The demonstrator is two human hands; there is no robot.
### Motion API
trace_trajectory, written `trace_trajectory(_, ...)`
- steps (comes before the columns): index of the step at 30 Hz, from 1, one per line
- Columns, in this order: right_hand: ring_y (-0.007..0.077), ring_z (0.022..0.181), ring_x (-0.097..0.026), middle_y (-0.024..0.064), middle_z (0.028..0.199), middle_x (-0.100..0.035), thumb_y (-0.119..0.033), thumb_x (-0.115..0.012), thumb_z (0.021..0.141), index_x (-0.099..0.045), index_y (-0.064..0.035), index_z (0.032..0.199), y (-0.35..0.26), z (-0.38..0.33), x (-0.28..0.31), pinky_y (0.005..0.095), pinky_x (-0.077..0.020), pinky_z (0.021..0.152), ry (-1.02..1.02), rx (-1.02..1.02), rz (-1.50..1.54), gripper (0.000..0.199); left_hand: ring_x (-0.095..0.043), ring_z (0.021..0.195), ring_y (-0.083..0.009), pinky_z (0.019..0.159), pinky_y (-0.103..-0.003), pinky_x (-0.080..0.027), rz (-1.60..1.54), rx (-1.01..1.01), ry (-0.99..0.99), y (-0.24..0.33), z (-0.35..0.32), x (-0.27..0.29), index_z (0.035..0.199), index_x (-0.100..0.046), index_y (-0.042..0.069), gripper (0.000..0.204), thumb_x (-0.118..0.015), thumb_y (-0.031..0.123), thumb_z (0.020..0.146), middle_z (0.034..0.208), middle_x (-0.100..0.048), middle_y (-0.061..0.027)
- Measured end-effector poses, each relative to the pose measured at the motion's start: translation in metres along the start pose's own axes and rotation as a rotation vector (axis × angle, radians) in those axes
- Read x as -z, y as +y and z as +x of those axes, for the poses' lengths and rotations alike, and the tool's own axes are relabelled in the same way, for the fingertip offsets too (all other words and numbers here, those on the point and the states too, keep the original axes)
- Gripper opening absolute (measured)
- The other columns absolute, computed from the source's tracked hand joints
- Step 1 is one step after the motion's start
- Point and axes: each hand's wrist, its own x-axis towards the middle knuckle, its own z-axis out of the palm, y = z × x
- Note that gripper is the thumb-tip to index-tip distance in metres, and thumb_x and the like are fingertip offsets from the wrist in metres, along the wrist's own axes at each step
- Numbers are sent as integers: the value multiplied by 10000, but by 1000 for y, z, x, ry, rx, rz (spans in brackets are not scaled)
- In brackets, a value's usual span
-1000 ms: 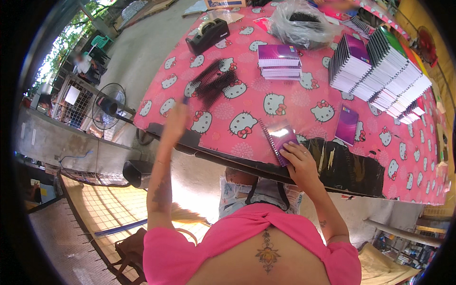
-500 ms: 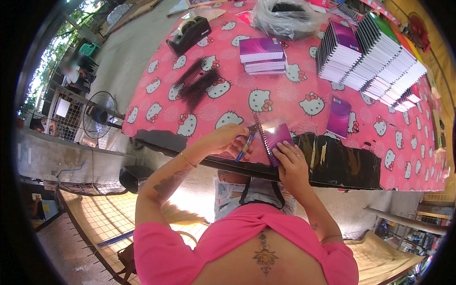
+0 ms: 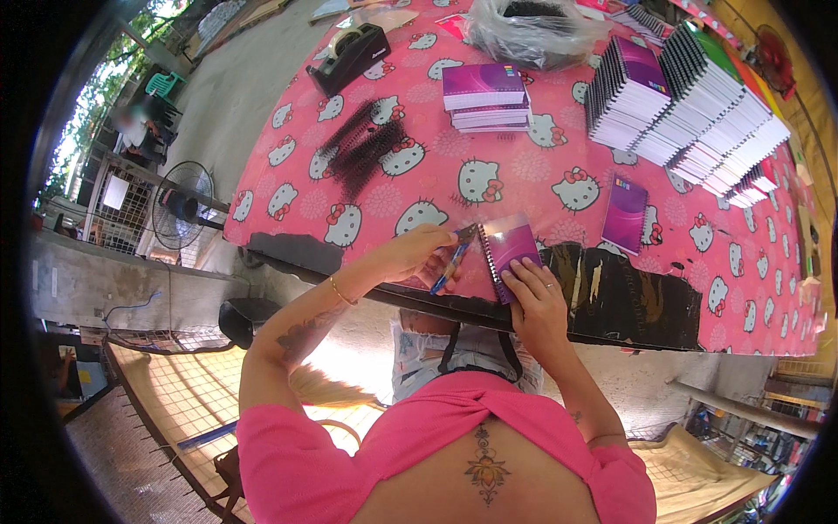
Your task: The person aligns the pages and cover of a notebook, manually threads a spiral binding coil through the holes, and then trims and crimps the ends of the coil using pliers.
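Observation:
My left hand (image 3: 428, 258) is closed around blue-handled pliers (image 3: 449, 266). Their dark jaws are at the upper end of the black spiral coil (image 3: 489, 253) on a purple notebook (image 3: 517, 244). My right hand (image 3: 534, 288) grips this notebook by its lower right part, with the fingers laid over the cover and the thumb mostly hidden. The notebook lies at the near edge of the table, its coil side toward my left hand. Another purple spiral notebook (image 3: 625, 214) lies flat to the right.
Loose black coils (image 3: 362, 148) lie on the pink patterned tablecloth (image 3: 524, 188). Beyond them stand a black tape dispenser (image 3: 351, 59), a short stack of purple notebooks (image 3: 484, 96) and a plastic bag of coils (image 3: 534, 35). Tall notebook stacks (image 3: 681, 105) fill the far right.
The coil end that stuck out past the notebook's top edge no longer shows there. The pliers have shifted slightly toward the notebook's upper corner; my right hand stays in place.

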Motion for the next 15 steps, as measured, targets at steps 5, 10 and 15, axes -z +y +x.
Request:
trace_trajectory(5, 324, 1245, -577, 121, 1260, -654, 27, -660, 775, -687, -60, 1166, -2, -1, 1, 486, -415, 1082, 2, 1, 11, 402, -680, 637, -231, 526, -345, -573, 30, 16, 23, 2, 0, 7, 1051, -568, 14, 306, -480, 306, 1040, 854, -669, -110)
trace_trajectory(10, 327, 1250, -575, 127, 1260, -653, 31, -661, 772, -684, -63, 1171, -1, -1, -1, 483, -416, 1083, -5, -2, 13, 410, -686, 806, -333, 619, -447, -537, 1654, -637, 478, -3, -11, -14, 1109, -578, 20, 323, -519, 321, 1009, 945, -661, -177)
trace_trajectory(15, 330, 1232, -590, 135, 1250, -658, 44, -653, 777, -681, -60, 1175, 2, -5, 0, 483, -424, 1075, 19, -10, 27, 413, -654, 892, -376, 741, -488, -535, 1370, -458, 246, 21, -14, 24, 1195, -578, 39, 338, -515, 303, 994, 975, -617, -200)
